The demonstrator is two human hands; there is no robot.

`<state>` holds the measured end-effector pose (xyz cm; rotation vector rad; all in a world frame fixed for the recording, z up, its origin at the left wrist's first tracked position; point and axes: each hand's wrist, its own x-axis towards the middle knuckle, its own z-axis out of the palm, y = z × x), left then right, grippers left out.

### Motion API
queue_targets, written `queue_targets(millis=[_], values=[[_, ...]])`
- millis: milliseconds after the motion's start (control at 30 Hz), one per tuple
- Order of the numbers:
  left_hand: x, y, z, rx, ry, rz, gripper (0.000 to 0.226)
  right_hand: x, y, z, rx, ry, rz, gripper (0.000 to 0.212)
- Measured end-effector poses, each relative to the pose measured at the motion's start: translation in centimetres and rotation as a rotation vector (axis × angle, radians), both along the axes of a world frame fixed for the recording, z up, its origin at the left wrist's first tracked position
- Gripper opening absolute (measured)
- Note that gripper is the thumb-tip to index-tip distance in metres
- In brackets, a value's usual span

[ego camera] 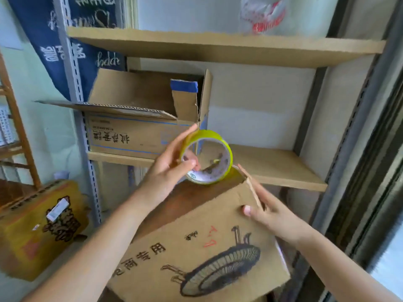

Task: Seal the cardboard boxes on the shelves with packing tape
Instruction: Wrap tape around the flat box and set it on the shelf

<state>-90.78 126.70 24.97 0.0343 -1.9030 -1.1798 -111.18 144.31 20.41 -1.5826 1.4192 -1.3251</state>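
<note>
My left hand (169, 168) grips a roll of yellow packing tape (226, 153), thumb inside the core and fingers along the outer rim, just above a tilted cardboard box (196, 247) printed with a fan drawing. My right hand (268, 212) holds that box's upper right corner, thumb on the printed face and fingers along the side. A second cardboard box (135, 138) with blue lettering stands on the middle shelf (272, 168) at the left, its top flaps open.
An upper shelf board (218, 46) runs overhead with a plastic bag (261, 16) on it. A yellow printed carton (43, 225) sits low on the left beside the metal shelf upright (87, 149). A dark window frame (370, 171) borders the right.
</note>
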Motion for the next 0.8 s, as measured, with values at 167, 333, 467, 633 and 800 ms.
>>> queue_targets(millis=[167, 333, 467, 633, 800], values=[[-5.5, 3.4, -4.0, -0.046, -0.274, -0.066, 0.046, 0.5, 3.3, -6.8, 0.162, -0.466, -0.169, 0.08], [-10.9, 6.7, -4.6, -0.072, -0.376, -0.048, 0.04, -3.1, 2.5, -3.3, 0.231, -0.602, -0.495, 0.037], [-12.6, 8.1, -5.1, -0.128, -0.459, -0.084, 0.04, -5.2, 3.3, -3.7, 0.37, -0.42, -0.481, 0.032], [-10.7, 6.8, -2.0, -0.472, -0.414, 0.12, 0.061, -6.9, 4.4, -3.9, 0.455, -0.05, -0.503, 0.029], [-1.2, 0.5, 1.4, -0.711, -0.687, 0.314, 0.08, -7.2, 4.5, -2.7, 0.585, 0.385, -0.421, 0.041]])
